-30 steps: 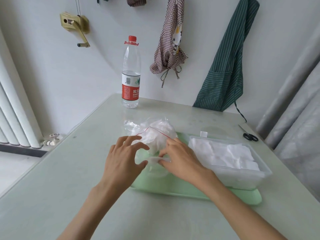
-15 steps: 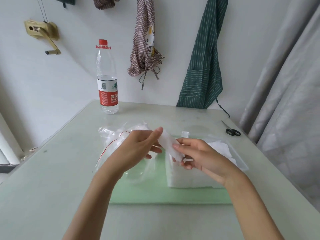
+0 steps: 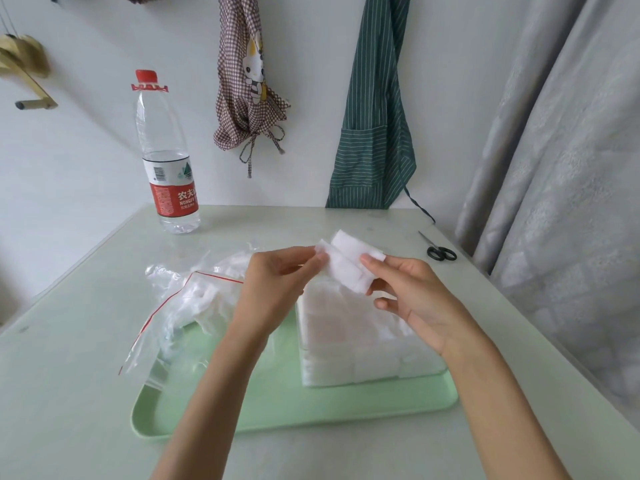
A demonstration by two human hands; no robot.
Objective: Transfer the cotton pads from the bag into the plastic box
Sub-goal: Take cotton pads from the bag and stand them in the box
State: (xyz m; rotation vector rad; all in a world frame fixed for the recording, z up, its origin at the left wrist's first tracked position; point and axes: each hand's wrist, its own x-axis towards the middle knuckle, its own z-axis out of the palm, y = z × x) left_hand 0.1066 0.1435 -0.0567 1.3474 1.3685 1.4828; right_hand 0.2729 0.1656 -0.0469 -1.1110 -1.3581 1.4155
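Green tray point(image 3: 277, 407) nearest. On it, right side: plastic box point(image 3: 367, 344), already packed with pads. Above the box, left hand point(image 3: 277, 282) and right hand point(image 3: 412, 296) both pinch a cotton pads point(image 3: 349, 268) stack, probably squaring it before lowering. Bag point(image 3: 187, 299) slumps over tray's left edge, pads remaining. Bottle point(image 3: 169, 157) behind.
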